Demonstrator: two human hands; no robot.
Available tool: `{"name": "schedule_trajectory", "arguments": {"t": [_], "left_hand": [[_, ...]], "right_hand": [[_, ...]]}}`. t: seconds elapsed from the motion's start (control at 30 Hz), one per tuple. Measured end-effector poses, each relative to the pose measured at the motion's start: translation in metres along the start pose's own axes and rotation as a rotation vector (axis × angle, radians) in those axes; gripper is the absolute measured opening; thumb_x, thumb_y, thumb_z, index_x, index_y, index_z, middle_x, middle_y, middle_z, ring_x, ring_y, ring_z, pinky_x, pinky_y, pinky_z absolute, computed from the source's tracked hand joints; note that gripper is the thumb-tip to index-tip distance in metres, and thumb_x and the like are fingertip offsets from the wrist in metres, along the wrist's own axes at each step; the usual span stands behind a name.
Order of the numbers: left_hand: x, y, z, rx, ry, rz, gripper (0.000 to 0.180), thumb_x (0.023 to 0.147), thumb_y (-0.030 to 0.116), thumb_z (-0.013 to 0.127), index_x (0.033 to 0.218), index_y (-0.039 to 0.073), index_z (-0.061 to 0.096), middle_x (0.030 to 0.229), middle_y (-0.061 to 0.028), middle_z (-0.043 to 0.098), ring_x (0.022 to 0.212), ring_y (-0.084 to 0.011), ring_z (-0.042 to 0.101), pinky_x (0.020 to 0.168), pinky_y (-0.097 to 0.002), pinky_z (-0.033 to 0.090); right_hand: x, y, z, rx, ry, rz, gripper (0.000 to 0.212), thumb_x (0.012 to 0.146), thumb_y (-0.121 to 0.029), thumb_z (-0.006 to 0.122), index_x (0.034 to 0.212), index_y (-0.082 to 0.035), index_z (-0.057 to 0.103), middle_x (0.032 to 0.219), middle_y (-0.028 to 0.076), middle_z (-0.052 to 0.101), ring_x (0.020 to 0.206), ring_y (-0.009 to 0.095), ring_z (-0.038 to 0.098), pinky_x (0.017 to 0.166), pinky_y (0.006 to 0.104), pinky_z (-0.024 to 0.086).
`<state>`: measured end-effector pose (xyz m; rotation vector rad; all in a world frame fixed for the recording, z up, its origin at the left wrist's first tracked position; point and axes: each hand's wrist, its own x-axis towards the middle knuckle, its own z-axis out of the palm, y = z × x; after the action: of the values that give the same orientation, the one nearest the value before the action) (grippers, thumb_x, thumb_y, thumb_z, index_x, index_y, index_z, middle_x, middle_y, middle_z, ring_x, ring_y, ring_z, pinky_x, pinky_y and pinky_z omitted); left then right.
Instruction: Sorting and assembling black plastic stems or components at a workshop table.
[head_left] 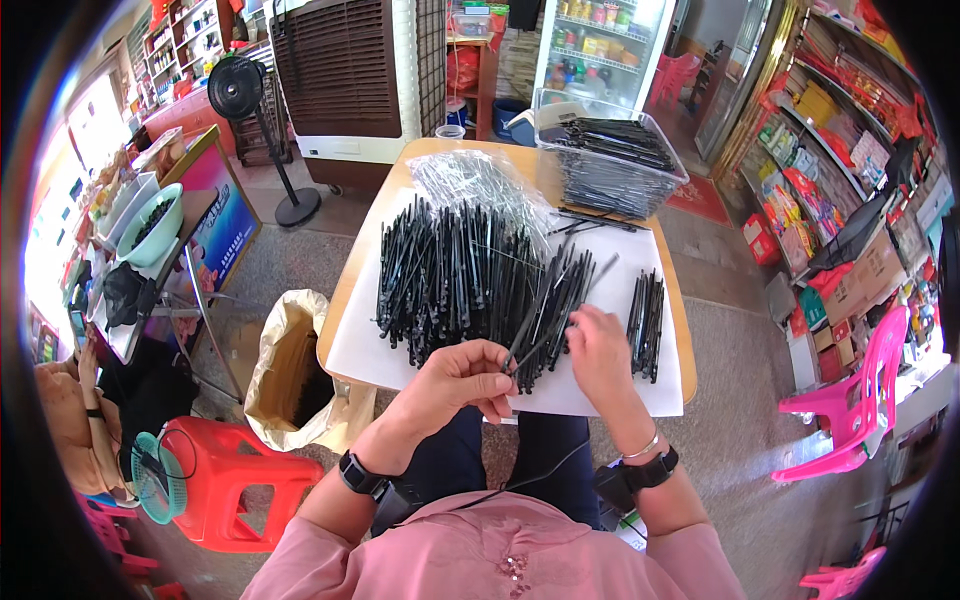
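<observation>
Thin black rods with knobbed ends lie in a large pile on a white sheet over the small table. My left hand is closed at the sheet's near edge, thumb and fingers pinching the lower end of a black rod. Beside it, my right hand has its fingers bent together over a smaller bunch of rods; what they hold is hidden. A greyish, blurred strip rises just beyond those fingers. To the right lies a separate row of rods.
A clear plastic bin of rods and a clear plastic bag occupy the table's far side. An open sack and a red stool stand left. A person's arm shows farther left; pink chairs stand right.
</observation>
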<state>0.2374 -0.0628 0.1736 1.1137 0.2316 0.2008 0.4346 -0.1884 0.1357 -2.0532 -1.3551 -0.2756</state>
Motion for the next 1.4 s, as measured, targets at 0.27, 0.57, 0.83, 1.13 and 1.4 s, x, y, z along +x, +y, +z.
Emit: {"name": "schedule_trajectory", "arguments": {"t": [0.27, 0.57, 0.83, 1.13, 1.4], "left_hand": [[0.006, 0.009, -0.016, -0.216, 0.122, 0.167, 0.015, 0.089, 0.005, 0.058, 0.103, 0.002, 0.055, 0.085, -0.0100, 0.065, 0.069, -0.0175, 0.065, 0.060, -0.0278, 0.054], [0.006, 0.009, -0.030, -0.233, 0.162, 0.195, 0.014, 0.089, 0.004, 0.058, 0.103, 0.004, 0.055, 0.087, -0.0104, 0.066, 0.068, -0.0170, 0.066, 0.059, -0.0272, 0.055], [0.010, 0.006, -0.026, -0.247, 0.215, 0.254, 0.012, 0.089, 0.004, 0.059, 0.100, 0.004, 0.056, 0.088, -0.0090, 0.065, 0.070, -0.0180, 0.067, 0.060, -0.0279, 0.056], [0.025, -0.005, 0.005, -0.211, 0.140, 0.113, 0.014, 0.088, 0.002, 0.058, 0.101, 0.003, 0.055, 0.087, -0.0105, 0.064, 0.070, -0.0202, 0.067, 0.060, -0.0301, 0.057], [0.036, -0.021, 0.026, -0.101, 0.112, -0.022, 0.018, 0.087, -0.002, 0.057, 0.105, -0.001, 0.056, 0.093, -0.0112, 0.063, 0.076, -0.0193, 0.067, 0.069, -0.0291, 0.057]], "right_hand": [[0.084, -0.010, 0.035, -0.078, 0.105, -0.083, 0.012, 0.077, -0.003, 0.058, 0.088, -0.003, 0.062, 0.089, 0.011, 0.056, 0.085, 0.030, 0.055, 0.076, 0.0390, 0.047], [0.121, 0.007, 0.058, 0.117, 0.245, 0.088, 0.008, 0.085, -0.009, 0.056, 0.084, -0.003, 0.061, 0.086, 0.013, 0.061, 0.080, 0.031, 0.058, 0.070, 0.0383, 0.048], [0.091, -0.027, -0.020, 0.800, 0.269, 0.310, 0.010, 0.090, -0.005, 0.052, 0.097, -0.001, 0.059, 0.081, 0.002, 0.061, 0.067, 0.007, 0.052, 0.058, 0.0215, 0.043], [-0.011, -0.012, -0.100, 1.137, -0.209, 0.624, 0.017, 0.087, 0.000, 0.052, 0.101, 0.006, 0.059, 0.083, 0.009, 0.062, 0.070, 0.013, 0.061, 0.063, 0.0273, 0.054], [-0.030, 0.006, -0.069, 0.920, -0.025, 0.613, 0.012, 0.089, -0.005, 0.056, 0.095, 0.003, 0.063, 0.076, 0.006, 0.061, 0.060, 0.009, 0.057, 0.052, 0.0233, 0.049]]}}
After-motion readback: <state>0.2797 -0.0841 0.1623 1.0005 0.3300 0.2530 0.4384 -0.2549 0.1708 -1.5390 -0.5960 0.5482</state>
